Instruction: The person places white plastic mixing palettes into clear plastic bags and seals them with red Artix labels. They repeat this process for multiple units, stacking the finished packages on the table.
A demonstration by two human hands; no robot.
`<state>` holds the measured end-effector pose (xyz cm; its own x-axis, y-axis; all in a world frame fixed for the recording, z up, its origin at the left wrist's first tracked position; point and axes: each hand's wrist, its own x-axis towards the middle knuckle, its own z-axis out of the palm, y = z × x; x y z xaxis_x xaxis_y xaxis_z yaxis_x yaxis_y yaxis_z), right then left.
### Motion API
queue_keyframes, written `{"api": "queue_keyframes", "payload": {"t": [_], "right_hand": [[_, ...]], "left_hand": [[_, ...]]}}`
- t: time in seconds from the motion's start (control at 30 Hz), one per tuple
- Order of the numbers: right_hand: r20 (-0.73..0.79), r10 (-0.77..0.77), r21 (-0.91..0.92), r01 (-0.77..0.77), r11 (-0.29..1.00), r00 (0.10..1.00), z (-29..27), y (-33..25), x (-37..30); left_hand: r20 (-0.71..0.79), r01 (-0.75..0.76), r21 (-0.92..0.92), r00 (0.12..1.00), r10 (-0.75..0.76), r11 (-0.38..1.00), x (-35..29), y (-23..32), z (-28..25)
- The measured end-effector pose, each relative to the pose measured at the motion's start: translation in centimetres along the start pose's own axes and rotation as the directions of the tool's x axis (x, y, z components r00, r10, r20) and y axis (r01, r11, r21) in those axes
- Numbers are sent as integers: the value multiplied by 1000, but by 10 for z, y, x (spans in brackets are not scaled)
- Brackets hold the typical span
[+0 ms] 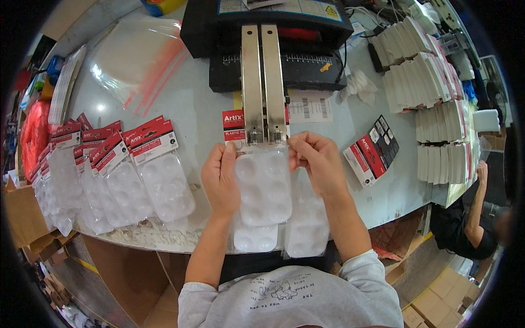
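Note:
A white plastic paint palette (263,188) in a clear bag lies in front of me, its top edge up against the ends of two long metal arms (262,82) of a black machine. My left hand (221,177) pinches the bag's upper left edge. At the upper right edge, my right hand (321,164) grips it between thumb and fingers. A red header card (233,119) shows partly from behind the metal arms. Two more bagged palettes, one below (256,239) and one to the right (307,227), lie partly covered by the held palette and my right forearm.
Bagged palettes with red cards (164,183) overlap on the left, near clear plastic bags (134,60). The black machine (219,71) stands at the back. Folded cards (374,150) lie right, beside tall card stacks (443,126). Another person's arm (474,213) shows at far right.

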<state>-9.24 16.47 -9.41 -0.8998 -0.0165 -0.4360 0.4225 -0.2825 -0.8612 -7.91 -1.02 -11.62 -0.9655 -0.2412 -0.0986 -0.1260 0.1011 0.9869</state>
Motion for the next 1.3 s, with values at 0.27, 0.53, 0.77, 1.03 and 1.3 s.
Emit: {"api": "queue_keyframes", "payload": {"t": [0.27, 0.53, 0.77, 1.03, 1.3], "right_hand": [[-90, -709, -980, 64, 188, 699, -96, -41, -29], [-77, -598, -997, -78, 24, 797, -128, -5, -43], [-340, -610, -823, 88, 562, 715, -104, -30, -63], [-280, -517, -930, -94, 356, 809, -120, -76, -60], [343, -212, -715, 401, 573, 915, -23, -71, -83]], "left_hand": [[-148, -127, 662, 944, 295, 739, 11, 37, -82], [244, -312, 717, 950, 194, 623, -60, -2, -42], [243, 273, -250, 946, -213, 929, -60, 21, -60], [291, 341, -87, 907, -304, 936, -63, 53, -60], [471, 306, -99, 853, -226, 947, -76, 62, -23]]}}
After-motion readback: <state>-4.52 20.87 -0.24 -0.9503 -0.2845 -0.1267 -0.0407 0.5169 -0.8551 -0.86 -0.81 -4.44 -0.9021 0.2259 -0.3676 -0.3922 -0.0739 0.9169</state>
